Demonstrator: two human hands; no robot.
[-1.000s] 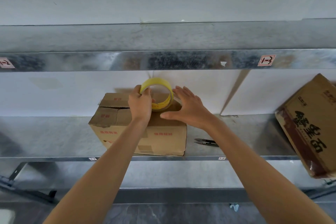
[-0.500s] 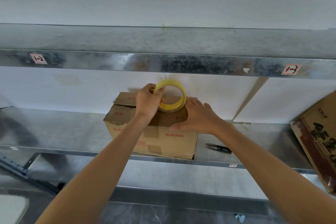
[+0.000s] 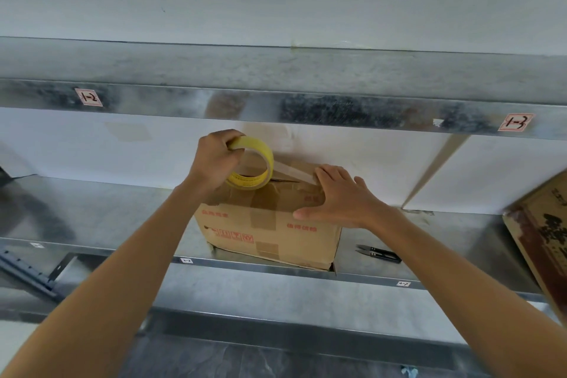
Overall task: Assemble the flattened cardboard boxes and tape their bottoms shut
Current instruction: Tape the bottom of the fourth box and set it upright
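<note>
Left fingers (image 3: 216, 140): curled over the upper rim of the tape roll (image 3: 266, 159), thumb under the rim; a closed grip that holds the roll above the left half of the box top.
Left hand (image 3: 214, 163): back of the hand towards the camera, forearm reaching up from the lower left.
Right fingers (image 3: 330, 174): straight and close together, laid flat, tips on the free end of the tape strip (image 3: 291, 169).
Right hand (image 3: 345, 201): palm down on the right half of the box top, thumb spread along the upper front edge; nothing is gripped.
Tape roll: yellow, standing on edge, its hole facing the camera.
Tape strip: clear, drawn from the roll's upper right side; long axis left to right, sloping down to the box top under the right fingertips.
Cardboard box (image 3: 276, 233): set up and standing on the lower shelf (image 3: 101, 218), between the two forearms; long axis along the shelf, its printed front face towards the camera and its near right corner at the shelf's front edge; patches of old brown tape on the top and front.
Snips (image 3: 379, 253): black, lying flat on the shelf just right of the box, blades pointing left.
Second carton (image 3: 541, 236): tilted, at the right border.
Upper shelf (image 3: 306, 109): metal, with two handwritten labels on its front edge.
</note>
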